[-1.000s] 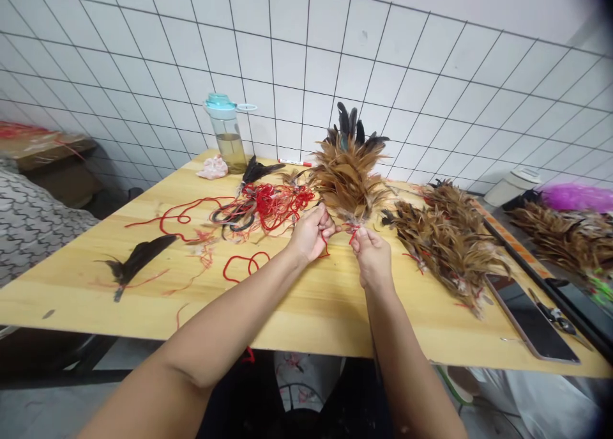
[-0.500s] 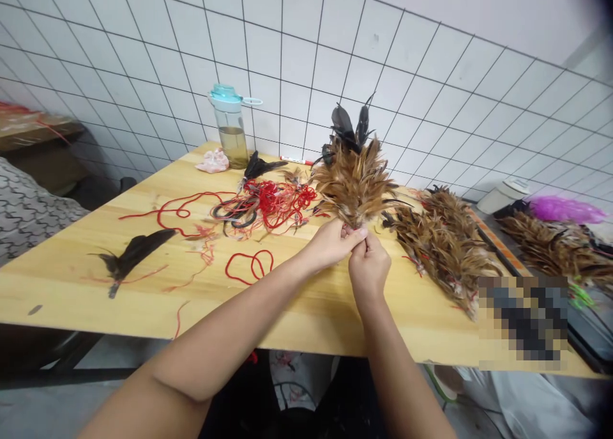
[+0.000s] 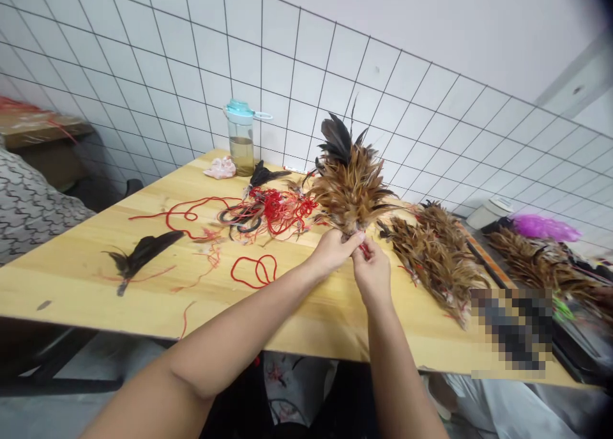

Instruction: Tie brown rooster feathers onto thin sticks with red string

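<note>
Both hands meet at the base of an upright bundle of brown feathers (image 3: 354, 186), with black feathers fanning out at its top. My left hand (image 3: 336, 247) is closed around the bundle's lower end. Just to its right, my right hand (image 3: 372, 266) grips the same base, its fingers curled. A bit of red shows between the fingers; what it belongs to is partly hidden. On the table left of the hands lies a loop of red cord (image 3: 255, 277). Behind it is a tangle of red cord (image 3: 275, 210) with scissors (image 3: 239, 222) partly covered by strands.
Right of my hands, more brown feather bundles (image 3: 438, 254) lie on the wooden table (image 3: 306, 324). A black feather piece (image 3: 146, 254) rests at left. A water bottle (image 3: 241, 145) stands at the back against the tiled wall, beside crumpled tissue (image 3: 220, 167). Purple plastic (image 3: 546, 228) is far right.
The feather bundle has turned in my hands, so its black feathers lean more to the left. Some red shows now at my right fingers. The camera view has shifted slightly.
</note>
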Demonstrator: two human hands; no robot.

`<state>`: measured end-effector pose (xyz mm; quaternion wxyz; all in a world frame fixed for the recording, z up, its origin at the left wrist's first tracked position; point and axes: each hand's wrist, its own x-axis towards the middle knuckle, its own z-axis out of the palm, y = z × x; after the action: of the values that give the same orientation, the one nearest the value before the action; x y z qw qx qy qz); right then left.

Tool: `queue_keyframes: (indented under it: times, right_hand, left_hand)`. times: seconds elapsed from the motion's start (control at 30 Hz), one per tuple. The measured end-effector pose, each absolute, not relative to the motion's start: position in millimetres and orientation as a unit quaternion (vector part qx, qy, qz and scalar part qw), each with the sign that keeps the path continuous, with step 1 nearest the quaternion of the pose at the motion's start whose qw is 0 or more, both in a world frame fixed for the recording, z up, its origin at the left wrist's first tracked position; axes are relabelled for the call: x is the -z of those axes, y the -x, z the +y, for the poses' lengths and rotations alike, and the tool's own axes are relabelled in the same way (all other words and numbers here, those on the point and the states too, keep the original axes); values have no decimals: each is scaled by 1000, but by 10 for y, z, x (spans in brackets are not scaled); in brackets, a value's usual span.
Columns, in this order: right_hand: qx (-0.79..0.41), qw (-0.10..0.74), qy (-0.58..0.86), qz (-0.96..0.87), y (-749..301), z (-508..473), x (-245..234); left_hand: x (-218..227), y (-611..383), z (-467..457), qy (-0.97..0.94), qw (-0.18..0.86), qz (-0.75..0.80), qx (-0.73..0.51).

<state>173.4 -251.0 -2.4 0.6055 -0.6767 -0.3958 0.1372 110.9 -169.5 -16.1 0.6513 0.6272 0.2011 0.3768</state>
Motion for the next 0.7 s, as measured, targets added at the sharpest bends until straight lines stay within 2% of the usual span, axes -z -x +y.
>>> queue_keyframes:
  times: [0.17,0.33,0.47,0.7]
  right_hand:
    - [-385,597,596,-374,-1931,-2673,-141]
    - [-521,602,514,-321,-2087,-2762,-130]
    - [-563,598,485,-300,-2123,-2722,-52]
    - [-539,612,504,-285,-2076,-2642,3]
  left_hand:
    - [88,-1063,-1701,-578,722,134,-356]
    - [102,-1040,-1685,-548,774,70,-309]
    - [216,-1060,-1640,-542,793,30,-277]
    - [319,-1084,-1579,-499,816,58,-285]
